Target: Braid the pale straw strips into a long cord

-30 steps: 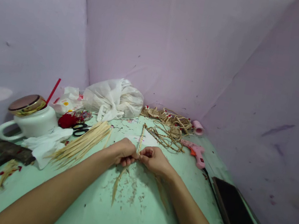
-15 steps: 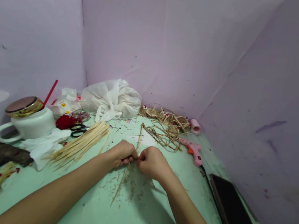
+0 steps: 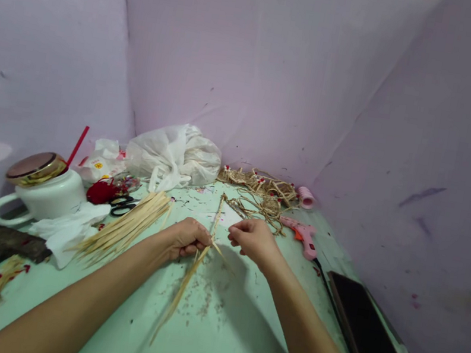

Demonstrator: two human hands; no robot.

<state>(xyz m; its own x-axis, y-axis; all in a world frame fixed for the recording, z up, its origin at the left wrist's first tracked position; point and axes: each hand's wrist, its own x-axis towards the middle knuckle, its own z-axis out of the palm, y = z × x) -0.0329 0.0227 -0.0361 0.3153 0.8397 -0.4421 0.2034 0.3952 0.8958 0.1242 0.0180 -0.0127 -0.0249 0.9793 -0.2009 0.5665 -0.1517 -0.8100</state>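
A narrow plait of straw-coloured fibre (image 3: 218,217) runs away from me along the pale green tabletop. At its near end my left hand (image 3: 191,240) pinches it between thumb and fingers. Below the pinch, one long loose strand (image 3: 180,294) trails toward me and a shorter one (image 3: 222,255) sticks out to the right. My right hand (image 3: 254,241) hovers just right of the plait, apart from it. Its fingers are loosely bent, with nothing visible in them. Left of my left hand lies a bundle of flat pale strips (image 3: 130,225).
Coiled plaited cord (image 3: 268,197) and a pink glue gun (image 3: 304,236) lie at the back right, with a dark tablet (image 3: 373,341) nearer. On the left are a white mug (image 3: 54,197), black scissors (image 3: 123,206) and a hammer (image 3: 16,242). A plastic bag (image 3: 176,154) sits behind.
My right hand has moved up and right, off the plait. The loose strands have spread apart below my left hand, which still grips the plait.
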